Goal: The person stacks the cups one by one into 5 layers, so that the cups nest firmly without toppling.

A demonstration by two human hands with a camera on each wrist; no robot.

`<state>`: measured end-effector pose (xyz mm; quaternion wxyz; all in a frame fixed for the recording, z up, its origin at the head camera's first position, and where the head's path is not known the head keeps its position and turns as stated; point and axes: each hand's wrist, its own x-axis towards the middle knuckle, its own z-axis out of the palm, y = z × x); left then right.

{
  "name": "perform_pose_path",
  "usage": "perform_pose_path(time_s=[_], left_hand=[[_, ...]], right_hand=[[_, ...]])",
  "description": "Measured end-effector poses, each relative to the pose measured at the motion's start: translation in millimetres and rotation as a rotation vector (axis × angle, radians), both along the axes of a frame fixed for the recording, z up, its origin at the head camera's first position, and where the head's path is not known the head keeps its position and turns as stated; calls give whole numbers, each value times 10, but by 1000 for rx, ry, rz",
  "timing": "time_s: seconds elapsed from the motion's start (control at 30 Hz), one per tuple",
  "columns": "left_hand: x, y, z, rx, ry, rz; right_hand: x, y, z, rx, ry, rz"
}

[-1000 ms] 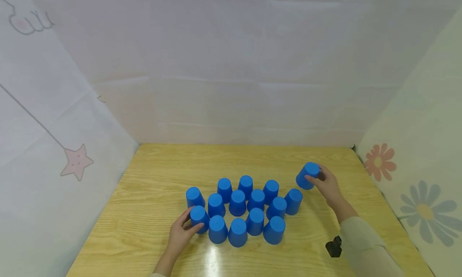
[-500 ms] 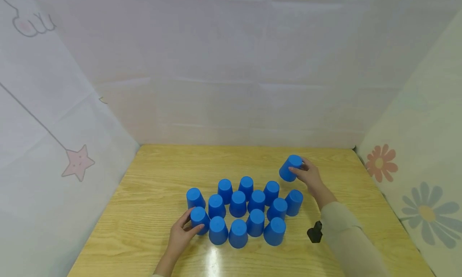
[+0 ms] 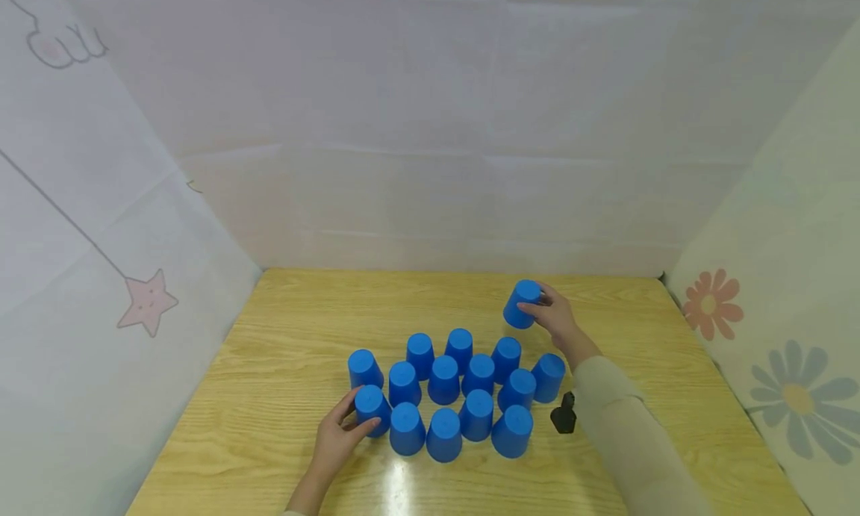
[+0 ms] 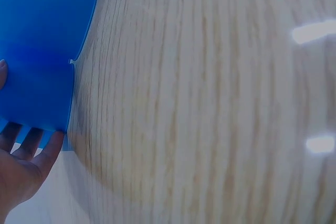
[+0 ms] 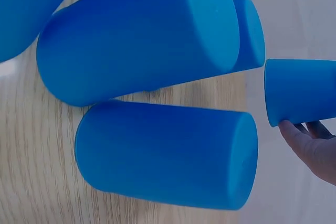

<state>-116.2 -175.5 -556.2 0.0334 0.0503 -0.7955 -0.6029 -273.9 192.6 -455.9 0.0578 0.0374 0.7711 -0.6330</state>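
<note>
My right hand point(image 3: 556, 318) holds an upside-down blue cup point(image 3: 520, 307) by its sides, slightly tilted, behind the right part of the group. In the right wrist view this cup point(image 5: 299, 90) sits at the right edge, fingers under it. At the front left my left hand point(image 3: 334, 435) grips another upside-down blue cup point(image 3: 372, 413), thumb on its near side. The left wrist view shows that cup point(image 4: 37, 95) beside a neighbouring cup point(image 4: 47, 19). Several more inverted blue cups point(image 3: 443, 381) stand close together in rough rows between the hands.
The wooden table point(image 3: 282, 314) extends around the cups. A small black object point(image 3: 564, 414) shows beside the right sleeve point(image 3: 625, 419). White cloth walls point(image 3: 430, 165) rise at the back and both sides, with printed flowers point(image 3: 714, 303) on the right.
My right hand has carried its cup leftward and farther back, from beyond the right end of the group. The left hand and the standing cups have stayed in place.
</note>
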Motion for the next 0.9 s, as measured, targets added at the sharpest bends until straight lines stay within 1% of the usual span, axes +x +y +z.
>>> perform_pose_path(time_s=[0.27, 0.57, 0.8, 0.9], left_hand=[[10, -12, 17, 0, 28, -13], [21, -5, 34, 3, 16, -16], [40, -6, 33, 9, -3, -12], [43, -12, 35, 9, -15, -14]], right_hand=[[-75, -110, -24, 22, 2, 7], [-222, -227, -59, 21, -78, -26], [-270, -340, -72, -15, -144, -41], [-294, -405, -97, -10, -156, -34]])
